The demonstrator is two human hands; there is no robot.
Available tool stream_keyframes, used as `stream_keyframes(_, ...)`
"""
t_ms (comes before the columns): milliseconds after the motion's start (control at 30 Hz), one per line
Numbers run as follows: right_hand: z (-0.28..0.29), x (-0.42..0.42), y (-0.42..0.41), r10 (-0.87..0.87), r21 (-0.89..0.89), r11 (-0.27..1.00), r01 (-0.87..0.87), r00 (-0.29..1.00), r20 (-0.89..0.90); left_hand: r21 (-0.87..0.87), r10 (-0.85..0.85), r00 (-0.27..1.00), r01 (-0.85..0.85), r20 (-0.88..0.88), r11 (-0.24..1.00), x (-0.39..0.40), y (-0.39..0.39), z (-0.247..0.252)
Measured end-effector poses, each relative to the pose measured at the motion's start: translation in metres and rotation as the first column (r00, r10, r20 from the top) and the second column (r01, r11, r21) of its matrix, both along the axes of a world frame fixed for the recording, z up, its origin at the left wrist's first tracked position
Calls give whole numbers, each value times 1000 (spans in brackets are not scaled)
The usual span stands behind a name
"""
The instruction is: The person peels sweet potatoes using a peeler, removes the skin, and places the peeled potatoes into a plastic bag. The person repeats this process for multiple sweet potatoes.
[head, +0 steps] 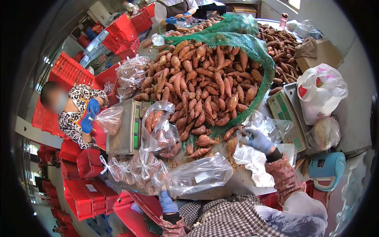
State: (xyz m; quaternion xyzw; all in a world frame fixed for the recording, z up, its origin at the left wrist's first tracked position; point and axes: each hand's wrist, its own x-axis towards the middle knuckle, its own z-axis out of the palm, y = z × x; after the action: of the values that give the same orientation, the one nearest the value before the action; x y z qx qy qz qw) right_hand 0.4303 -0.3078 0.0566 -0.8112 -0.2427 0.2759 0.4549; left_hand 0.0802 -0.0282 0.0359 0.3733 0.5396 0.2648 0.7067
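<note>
My left hand (168, 203), in a blue knit glove, is at the near table edge, gripping the left end of a clear plastic bag (201, 174); plastic partly hides its fingers. That bag lies puffed out, with a white slip showing on it. To the right, my right hand (259, 141), in a grey-blue glove, is over a pile of clear bags (251, 160). Its blurred fingers are apart beside a sweet potato (231, 133). Beyond both hands, a large heap of sweet potatoes (204, 83) spills out of a green mesh sack (260, 53).
Filled clear bags (161, 136) stand beside a weighing scale (123, 127) on the left. There a person (86, 115) in blue gloves holds a bag. Red crates (88, 192) line that side. At right are another scale (287, 115), a white carrier bag (321, 91) and a blue kettle (325, 169).
</note>
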Motion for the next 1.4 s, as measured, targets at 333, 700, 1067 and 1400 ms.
stream_keyframes(333,3,144,172,-96,-450,827,337,873,479,267,-90,988,120,-125,956,-25,-22,30)
stream_keyframes(700,19,46,103,462,588,760,278,406,-789,392,-97,993,65,63,918,-20,-30,63)
stream_keyframes(1067,35,-98,68,313,481,871,105,635,-706,-12,-446,721,533,530,846,139,-44,57)
stream_keyframes(1400,30,-98,67,201,211,939,-272,931,305,538,-609,637,756,-473,373,134,-57,54)
